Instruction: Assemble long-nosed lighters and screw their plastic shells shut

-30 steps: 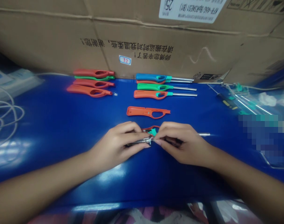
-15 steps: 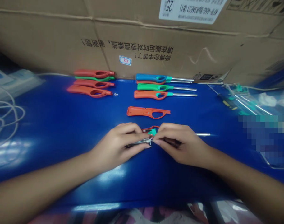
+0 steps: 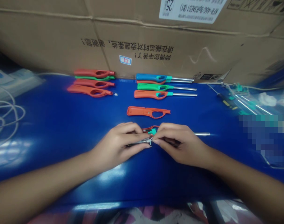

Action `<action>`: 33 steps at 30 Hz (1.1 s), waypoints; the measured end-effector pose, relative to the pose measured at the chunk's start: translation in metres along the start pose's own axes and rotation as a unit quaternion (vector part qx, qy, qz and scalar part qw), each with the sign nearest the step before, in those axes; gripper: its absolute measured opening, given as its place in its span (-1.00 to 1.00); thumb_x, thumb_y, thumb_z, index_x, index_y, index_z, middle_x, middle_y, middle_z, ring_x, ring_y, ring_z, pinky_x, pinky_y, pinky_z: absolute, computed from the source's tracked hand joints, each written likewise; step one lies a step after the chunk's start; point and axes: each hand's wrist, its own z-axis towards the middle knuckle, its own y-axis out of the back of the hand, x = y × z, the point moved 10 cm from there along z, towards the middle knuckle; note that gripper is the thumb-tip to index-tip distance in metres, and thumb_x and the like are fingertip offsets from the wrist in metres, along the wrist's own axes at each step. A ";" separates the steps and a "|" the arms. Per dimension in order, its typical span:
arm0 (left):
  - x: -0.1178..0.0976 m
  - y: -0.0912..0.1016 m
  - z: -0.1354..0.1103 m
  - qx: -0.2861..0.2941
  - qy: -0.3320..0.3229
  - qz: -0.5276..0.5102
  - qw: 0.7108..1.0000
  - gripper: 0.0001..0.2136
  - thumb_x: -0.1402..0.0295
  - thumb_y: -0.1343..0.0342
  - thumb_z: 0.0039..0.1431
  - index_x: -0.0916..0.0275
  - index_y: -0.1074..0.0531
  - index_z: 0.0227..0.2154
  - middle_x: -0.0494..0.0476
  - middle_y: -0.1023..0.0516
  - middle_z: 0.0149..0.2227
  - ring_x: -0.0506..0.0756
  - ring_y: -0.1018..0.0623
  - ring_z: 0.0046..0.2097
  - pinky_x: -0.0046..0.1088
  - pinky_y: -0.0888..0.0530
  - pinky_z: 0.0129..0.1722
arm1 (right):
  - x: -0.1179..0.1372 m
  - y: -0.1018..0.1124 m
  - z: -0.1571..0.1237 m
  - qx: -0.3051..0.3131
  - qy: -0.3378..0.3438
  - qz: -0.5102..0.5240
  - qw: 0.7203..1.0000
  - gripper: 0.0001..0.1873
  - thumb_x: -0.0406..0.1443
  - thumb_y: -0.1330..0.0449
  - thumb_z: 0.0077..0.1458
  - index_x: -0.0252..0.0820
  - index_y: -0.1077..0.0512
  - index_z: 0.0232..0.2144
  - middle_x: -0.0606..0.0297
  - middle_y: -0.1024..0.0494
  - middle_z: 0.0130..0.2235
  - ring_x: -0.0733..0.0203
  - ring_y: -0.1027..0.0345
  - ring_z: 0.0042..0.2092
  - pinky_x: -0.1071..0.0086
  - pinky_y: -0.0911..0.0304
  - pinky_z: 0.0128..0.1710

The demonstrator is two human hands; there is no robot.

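My left hand (image 3: 123, 141) is closed around a small lighter tank (image 3: 139, 142), greyish and clear, with a pale fitting at its right end. At that fitting, thumb and fingertips of my right hand (image 3: 176, 140) pinch together; what they hold, if anything, is too small to make out. Just behind the fingertips lies an open lighter with a teal trigger (image 3: 152, 131) and an orange-red rim. Its metal tube (image 3: 202, 134) sticks out to the right of my right hand. Farther back rests an empty orange casing half (image 3: 142, 112), inner side up.
Lighter casings (image 3: 90, 91) lie at the back left, with tiny metal bits (image 3: 116, 94) beside them. Several assembled lighters (image 3: 151, 94) sit at back centre. A screwdriver (image 3: 226, 101) and loose tubes (image 3: 246, 104) are at right, white cable (image 3: 16, 115) at left. A cardboard box (image 3: 62, 40) stands behind.
Both hands stay in nearly the same place. The right fingertips have shifted very slightly at the tank's fitting; everything else on the table is unmoved.
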 end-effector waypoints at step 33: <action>0.003 0.005 0.000 -0.035 0.026 0.022 0.999 -0.85 0.45 -0.28 0.21 0.31 -0.61 -0.16 0.13 -0.63 -0.26 0.00 -0.59 -0.26 -0.57 -0.51 -0.29 | -0.026 0.013 -0.001 -0.056 -0.123 -0.001 0.991 -0.86 -0.35 -0.21 0.25 -0.21 -0.55 -0.35 0.37 -0.42 -0.42 0.43 -0.09 -0.51 0.44 -0.05 -0.52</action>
